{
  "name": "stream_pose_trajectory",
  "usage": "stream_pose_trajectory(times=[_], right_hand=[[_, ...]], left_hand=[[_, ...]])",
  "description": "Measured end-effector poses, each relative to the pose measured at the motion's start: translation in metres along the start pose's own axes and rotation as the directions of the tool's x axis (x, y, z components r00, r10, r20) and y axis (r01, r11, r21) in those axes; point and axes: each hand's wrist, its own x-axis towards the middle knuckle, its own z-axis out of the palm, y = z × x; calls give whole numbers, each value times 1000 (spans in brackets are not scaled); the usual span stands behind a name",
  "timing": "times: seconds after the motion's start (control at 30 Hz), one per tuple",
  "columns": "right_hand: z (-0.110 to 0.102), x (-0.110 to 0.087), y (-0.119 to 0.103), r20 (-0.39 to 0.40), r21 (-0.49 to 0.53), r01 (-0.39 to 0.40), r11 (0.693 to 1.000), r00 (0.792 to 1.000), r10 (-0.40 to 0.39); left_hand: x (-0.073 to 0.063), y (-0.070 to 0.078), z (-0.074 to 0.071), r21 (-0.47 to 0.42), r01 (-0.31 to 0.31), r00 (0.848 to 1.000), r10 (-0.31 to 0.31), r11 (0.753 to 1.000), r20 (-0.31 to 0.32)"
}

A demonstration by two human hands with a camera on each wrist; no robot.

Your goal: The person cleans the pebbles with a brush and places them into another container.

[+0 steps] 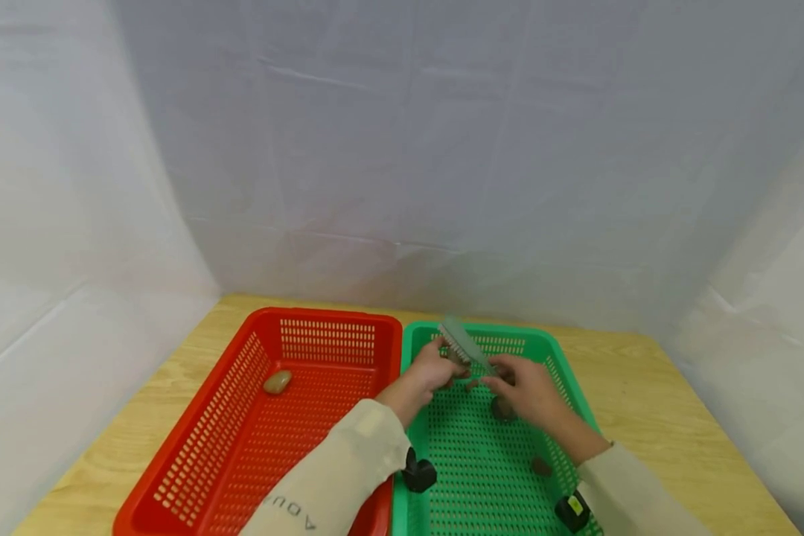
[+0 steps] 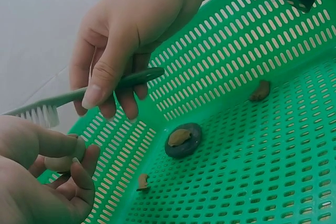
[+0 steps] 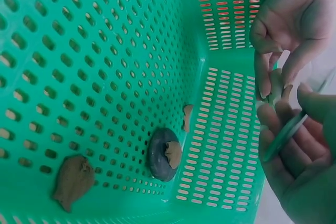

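Note:
My right hand (image 1: 529,391) grips the green handle of a brush (image 2: 63,98) with white bristles. The brush slants up to the left, its bristles close above my left hand (image 1: 429,372). Between the left thumb and fingers I hold a small smooth greyish-green stone (image 2: 60,162), partly hidden by the fingers. A bit of brown clay-like matter shows beside it in the right wrist view. Whether the bristles touch the stone, I cannot tell. Both hands are over the far part of the green basket (image 1: 482,461).
On the green basket's floor lies a dark round stone (image 2: 184,148) with a brown lump on top. Other brown clay-like pieces (image 3: 74,182) are scattered near it. The red basket (image 1: 321,417) stands alongside to the left, with a tan stone (image 1: 278,383) inside.

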Motion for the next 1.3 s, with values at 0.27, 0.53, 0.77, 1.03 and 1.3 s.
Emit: stream_pose_trajectory(times=[0.27,0.53,0.77,1.03,1.3], right_hand=[[4,1,2,38,26,59,998,998,-60],[3,0,1,40,19,20,1000,999,-21],[1,-1,3,41,1,-56,998,998,56],[0,0,3,18,-16,-121,993,992,121],[-1,0,4,-15,-41,-147,988,989,147]], left_hand=[[0,-2,-1,37,-9,999,11,999,-33],[-1,-3,0,84,-28,999,29,996,-13],[-2,-2,0,93,-30,999,29,995,14],[-1,-1,-1,84,-44,999,41,995,28],[1,-1,0,59,-38,999,37,998,21]])
